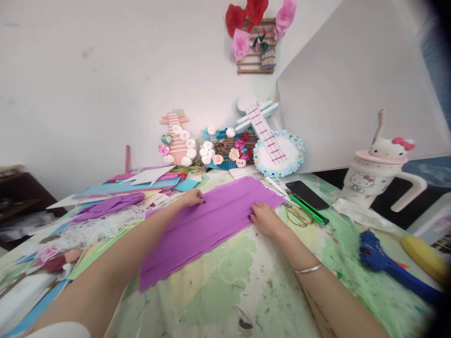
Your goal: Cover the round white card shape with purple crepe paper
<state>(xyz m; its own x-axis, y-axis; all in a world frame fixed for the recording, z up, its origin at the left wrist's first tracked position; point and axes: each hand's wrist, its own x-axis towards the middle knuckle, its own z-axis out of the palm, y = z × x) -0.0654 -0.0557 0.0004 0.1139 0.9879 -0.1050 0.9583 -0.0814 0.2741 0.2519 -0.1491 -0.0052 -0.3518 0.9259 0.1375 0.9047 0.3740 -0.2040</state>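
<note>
A sheet of purple crepe paper point(200, 230) lies aslant across the patterned tablecloth, with soft creases along it. My left hand point(192, 197) is at its far edge, fingers curled together in a pinch on the paper. At the right end, my right hand point(264, 217) has its fingers bent over the sheet and the thumb close to the near edge, gripping it there. Just beyond my right hand are gold-handled scissors point(299, 215), a green utility knife point(310, 210) and a white pen point(276, 186).
A black phone point(307, 195), a white cup point(373, 180) and a blue glue gun point(391, 267) are on the right. Coloured paper point(130, 187) and white shredded strands point(102, 225) crowd the left. A white-and-blue instrument-shaped craft point(278, 152) leans against the wall.
</note>
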